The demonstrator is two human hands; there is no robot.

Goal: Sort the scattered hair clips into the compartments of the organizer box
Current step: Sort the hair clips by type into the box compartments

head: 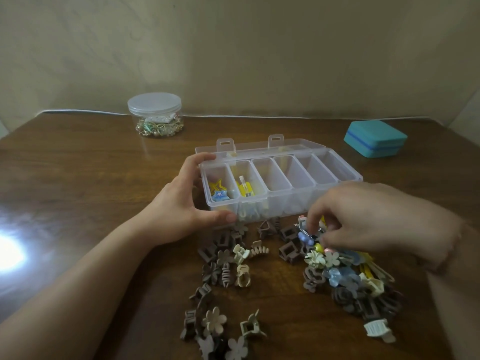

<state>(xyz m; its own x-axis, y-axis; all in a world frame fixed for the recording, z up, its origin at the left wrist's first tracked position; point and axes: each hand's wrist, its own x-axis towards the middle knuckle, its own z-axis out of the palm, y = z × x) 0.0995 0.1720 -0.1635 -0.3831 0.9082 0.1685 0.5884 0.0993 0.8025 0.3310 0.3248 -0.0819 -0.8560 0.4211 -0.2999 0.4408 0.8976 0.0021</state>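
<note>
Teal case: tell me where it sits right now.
In the head view the teal case lies on the far right of the wooden table, near the wall, beyond the right end of the clear organizer box.

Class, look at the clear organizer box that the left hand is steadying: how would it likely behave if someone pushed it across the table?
The organizer box looks like thin clear plastic with most compartments empty, so it is probably light and would slide easily on the glossy table. The left hand bracing its end suggests it shifts readily. Its low, wide shape makes tipping unlikely.
</note>
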